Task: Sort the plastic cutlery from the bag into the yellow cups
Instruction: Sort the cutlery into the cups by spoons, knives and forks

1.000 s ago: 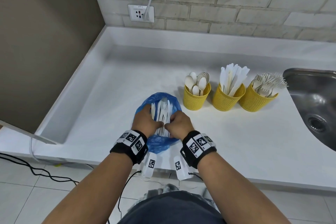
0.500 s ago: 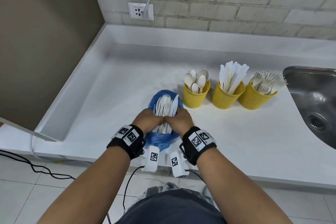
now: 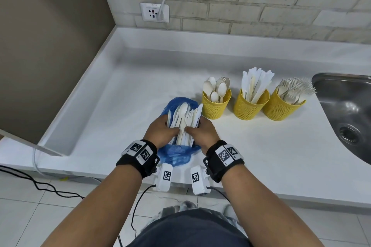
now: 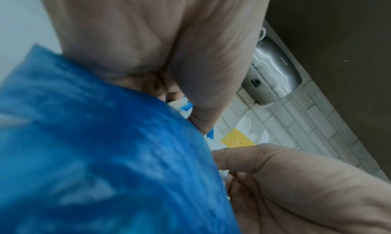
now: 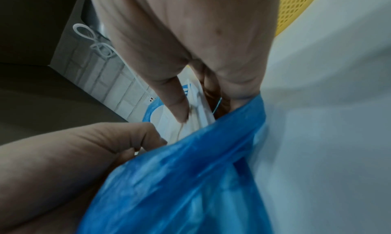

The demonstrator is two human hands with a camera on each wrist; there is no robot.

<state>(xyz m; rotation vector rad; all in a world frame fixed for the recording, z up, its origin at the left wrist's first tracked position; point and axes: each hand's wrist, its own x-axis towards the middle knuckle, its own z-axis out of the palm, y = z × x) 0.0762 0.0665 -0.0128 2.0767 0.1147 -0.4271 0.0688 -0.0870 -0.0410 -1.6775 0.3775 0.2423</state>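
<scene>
Plastic cutlery (image 3: 183,121), a mixed white bundle of spoons, forks and knives, lying in the opened blue bag (image 3: 176,152) on the table (image 3: 261,146), near its front edge. Head view: left hand (image 3: 160,131) at 9 o'clock of the bundle and right hand (image 3: 200,131) at 3 o'clock, both curled round the handle ends, thumbs nearly meeting on top. At 2 o'clock of the bag, three yellow cups in a row: spoon cup (image 3: 215,102) just beside the bag, knife cup (image 3: 251,104), fork cup (image 3: 283,106) nearest the sink (image 3: 345,114). Judged light, stiff and smooth, so apt to slip and fan apart; tines and thin necks likely to snap if squeezed hard. Best taken by the handles, a few of one kind at a time.

Left wrist view: blurred bag film (image 4: 95,145) filling the lower left, soft and crinkly, no firm hold there; fingers (image 4: 201,61) bent over white pieces, mostly hidden.

Right wrist view: thumb (image 5: 169,95) pressing flat white handles (image 5: 196,117), the other fingers tucked beneath, bag rim (image 5: 211,145) folded under the hand.
</scene>
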